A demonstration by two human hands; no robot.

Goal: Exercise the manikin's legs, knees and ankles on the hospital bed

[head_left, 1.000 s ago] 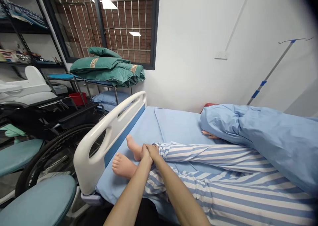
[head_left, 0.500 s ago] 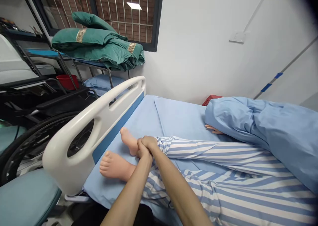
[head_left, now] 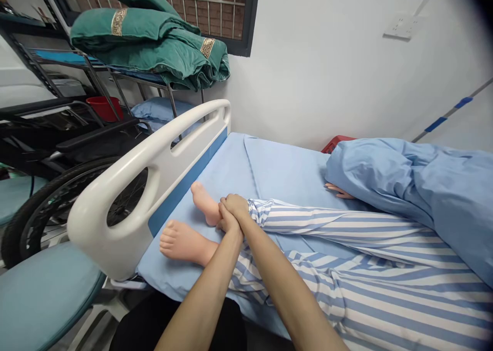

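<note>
From here I see both hands together, the right hand (head_left: 236,205) lapping over the left hand (head_left: 228,220), closed around the ankle of the far leg (head_left: 308,220); their undersides are hidden, so I can't tell how firm the hold is. That leg lies on the bed in striped trousers, its bare far foot (head_left: 204,201) just beyond my left hand. The near foot (head_left: 184,242) rests close by, beside my left forearm.

Under them a pale blue sheet (head_left: 283,163) covers the mattress, a raised fold running across it. A blue quilt (head_left: 389,166) is bunched toward the right, with the lying figure's fingers (head_left: 339,190) showing at its edge. The white footboard (head_left: 169,176), with its blue strip, stands past the toes.

Outside the bed, I have a wheelchair (head_left: 90,135) beyond the footboard and a teal stool (head_left: 46,294) nearer me. A folded green bundle (head_left: 142,40) sits on a metal-legged stand below the barred window (head_left: 215,6), near a red bucket (head_left: 103,108). The white wall (head_left: 308,78) carries a socket plate (head_left: 404,27).
</note>
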